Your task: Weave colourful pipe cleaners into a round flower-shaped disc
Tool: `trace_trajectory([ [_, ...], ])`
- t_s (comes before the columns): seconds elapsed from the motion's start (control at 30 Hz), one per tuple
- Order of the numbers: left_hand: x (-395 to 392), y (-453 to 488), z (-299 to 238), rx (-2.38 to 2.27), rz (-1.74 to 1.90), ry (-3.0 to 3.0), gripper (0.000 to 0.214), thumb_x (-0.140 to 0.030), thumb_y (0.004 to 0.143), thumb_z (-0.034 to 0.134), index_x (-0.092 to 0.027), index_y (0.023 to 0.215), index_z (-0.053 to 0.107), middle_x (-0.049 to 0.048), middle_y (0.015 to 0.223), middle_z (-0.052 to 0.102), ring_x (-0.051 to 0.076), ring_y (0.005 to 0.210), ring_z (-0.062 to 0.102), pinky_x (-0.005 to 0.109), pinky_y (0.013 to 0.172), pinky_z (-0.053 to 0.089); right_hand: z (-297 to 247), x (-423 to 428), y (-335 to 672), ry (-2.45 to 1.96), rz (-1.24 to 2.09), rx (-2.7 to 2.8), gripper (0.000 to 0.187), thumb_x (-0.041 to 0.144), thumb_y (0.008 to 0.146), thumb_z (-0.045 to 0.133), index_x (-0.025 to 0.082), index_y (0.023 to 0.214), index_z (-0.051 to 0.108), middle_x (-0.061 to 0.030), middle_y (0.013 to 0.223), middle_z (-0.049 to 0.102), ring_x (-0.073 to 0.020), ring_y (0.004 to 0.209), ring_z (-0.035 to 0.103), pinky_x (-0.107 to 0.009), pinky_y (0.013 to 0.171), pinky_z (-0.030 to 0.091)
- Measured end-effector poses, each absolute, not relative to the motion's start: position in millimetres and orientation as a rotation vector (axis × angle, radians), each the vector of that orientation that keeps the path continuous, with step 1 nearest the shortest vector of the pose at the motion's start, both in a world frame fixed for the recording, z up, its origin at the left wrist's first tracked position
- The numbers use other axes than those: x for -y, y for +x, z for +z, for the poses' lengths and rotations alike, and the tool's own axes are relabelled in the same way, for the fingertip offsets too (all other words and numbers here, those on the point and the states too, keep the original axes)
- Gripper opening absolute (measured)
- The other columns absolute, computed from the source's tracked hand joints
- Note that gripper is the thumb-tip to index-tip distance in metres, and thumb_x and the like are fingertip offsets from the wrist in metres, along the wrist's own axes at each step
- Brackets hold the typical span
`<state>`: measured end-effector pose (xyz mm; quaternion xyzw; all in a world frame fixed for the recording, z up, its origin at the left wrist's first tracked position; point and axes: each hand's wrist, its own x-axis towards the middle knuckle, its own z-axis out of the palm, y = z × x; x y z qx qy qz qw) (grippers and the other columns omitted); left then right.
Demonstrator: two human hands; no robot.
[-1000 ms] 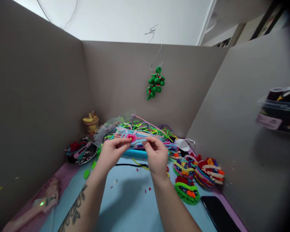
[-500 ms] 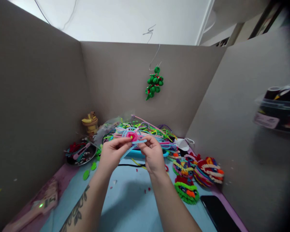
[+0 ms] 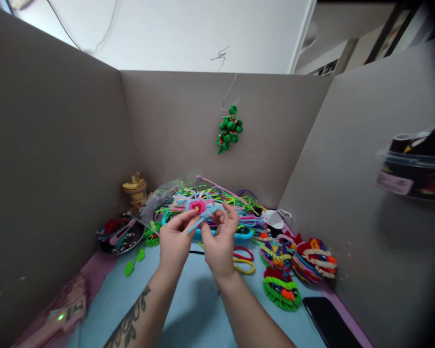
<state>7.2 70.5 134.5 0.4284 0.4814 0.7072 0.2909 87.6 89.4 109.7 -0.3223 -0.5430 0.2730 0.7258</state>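
Both hands meet in front of me over the table, working on a pipe-cleaner flower (image 3: 197, 207) with a pink centre, a yellow middle and light blue loops. My left hand (image 3: 177, 237) pinches the flower's lower left edge. With thumb and fingers bent, my right hand (image 3: 220, 237) grips light blue pipe cleaners (image 3: 210, 211) at the flower's right side. One blue end points down and left past the left fingers. Just behind the hands, a blue tray (image 3: 244, 235) holds a heap of coloured pipe cleaners (image 3: 253, 220).
Scissors (image 3: 244, 261) with red and yellow handles lie right of my right wrist. Several colourful fuzzy pieces (image 3: 282, 290) and a phone (image 3: 329, 321) are at the right. At left are a metal bowl (image 3: 125, 244), green leaf shapes (image 3: 129, 267) and a pink glue gun (image 3: 67, 311).
My right hand has turned and moved slightly left and down, its thumb now lower under the blue pipe cleaners. The scissor handles have come into view. The camera view has shifted slightly.
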Motion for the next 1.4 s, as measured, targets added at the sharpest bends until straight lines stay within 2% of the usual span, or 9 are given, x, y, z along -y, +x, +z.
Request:
trace_trajectory([
  [0.13,-70.6,7.5,134.2,-1.3,1.828,1.147,0.026,-0.028,0.063,0.075,-0.015,0.086,0.074,0.0063,0.08,0.074,0.019,0.073,0.068,0.029,0.069,0.055,101.9,-94.0,89.9,-0.754,0.434,1.224,0.03,0.014,0.077,0.055,0.023,0.103,0.043,-0.0042,0.099,0.051,-0.016,0.092,0.052,-0.033,0.084,0.044],
  [0.3,-72.9,9.2,133.6,-1.315,1.79,1.139,0.025,-0.027,0.063,0.074,-0.014,0.085,0.074,0.0068,0.081,0.074,0.019,0.072,0.068,0.028,0.068,0.055,98.5,-98.9,94.6,-0.829,0.326,1.339,0.017,0.012,0.081,0.05,0.022,0.094,0.049,-0.0017,0.09,0.053,-0.0164,0.085,0.051,-0.033,0.081,0.043],
  [0.43,-75.4,11.0,130.7,-1.305,1.773,1.159,0.026,-0.027,0.064,0.074,-0.014,0.087,0.074,0.0072,0.083,0.074,0.019,0.074,0.068,0.028,0.069,0.055,98.4,-100.5,95.1,-0.842,0.279,1.393,0.016,0.011,0.083,0.045,0.023,0.089,0.052,-0.0022,0.087,0.052,-0.019,0.091,0.05,-0.037,0.084,0.042],
  [0.57,-76.2,12.6,127.9,-1.305,1.786,1.172,0.025,-0.027,0.065,0.072,-0.015,0.087,0.074,0.0069,0.083,0.074,0.019,0.074,0.068,0.028,0.069,0.054,101.0,-99.8,97.2,-0.868,0.198,1.38,0.014,0.013,0.082,0.048,0.023,0.085,0.056,-0.0064,0.101,0.046,-0.022,0.104,0.046,-0.04,0.085,0.042],
  [0.67,-76.0,12.3,127.5,-1.332,1.85,1.166,0.024,-0.029,0.067,0.071,-0.016,0.087,0.074,0.0061,0.082,0.074,0.018,0.074,0.067,0.027,0.069,0.054,103.2,-97.7,99.2,-0.853,0.106,1.367,0.012,0.014,0.083,0.051,0.023,0.083,0.059,-0.0072,0.102,0.044,-0.0207,0.098,0.048,-0.04,0.082,0.044],
  [0.83,-76.7,7.1,126.6,-1.356,1.945,1.154,0.024,-0.03,0.067,0.071,-0.016,0.088,0.074,0.0051,0.082,0.074,0.017,0.074,0.067,0.027,0.07,0.053,109.2,-88.2,98.3,-0.574,0.189,1.545,0.02,0.008,0.083,0.047,0.025,0.086,0.057,-0.0024,0.082,0.058,-0.0167,0.081,0.056,-0.034,0.075,0.048],
  [1.1,-78.5,-2.9,131.5,-1.351,2.014,1.119,0.023,-0.028,0.065,0.072,-0.015,0.083,0.073,0.0057,0.081,0.074,0.019,0.078,0.067,0.03,0.075,0.053,129.9,-79.6,109.5,-0.198,0.381,1.923,0.024,0.007,0.081,0.046,0.026,0.085,0.061,-0.0017,0.077,0.063,-0.0153,0.077,0.058,-0.032,0.073,0.05],
  [1.23,-81.1,-2.6,127.4,-1.383,2.007,1.178,0.022,-0.03,0.067,0.071,-0.015,0.084,0.074,0.0047,0.078,0.073,0.017,0.073,0.066,0.027,0.071,0.053,127.0,-90.2,117.0,-0.423,0.433,1.847,0.02,0.012,0.084,0.047,0.024,0.089,0.062,-0.0021,0.083,0.065,-0.0155,0.081,0.06,-0.031,0.075,0.049],
  [1.4,-78.7,6.0,121.3,-1.462,1.94,1.355,0.019,-0.03,0.071,0.069,-0.017,0.085,0.074,0.0029,0.074,0.072,0.014,0.066,0.063,0.023,0.062,0.05,119.7,-100.4,115.8,-0.796,0.486,1.452,0.008,0.024,0.082,0.057,0.019,0.088,0.061,-0.0026,0.082,0.061,-0.0143,0.073,0.057,-0.027,0.066,0.047],
])
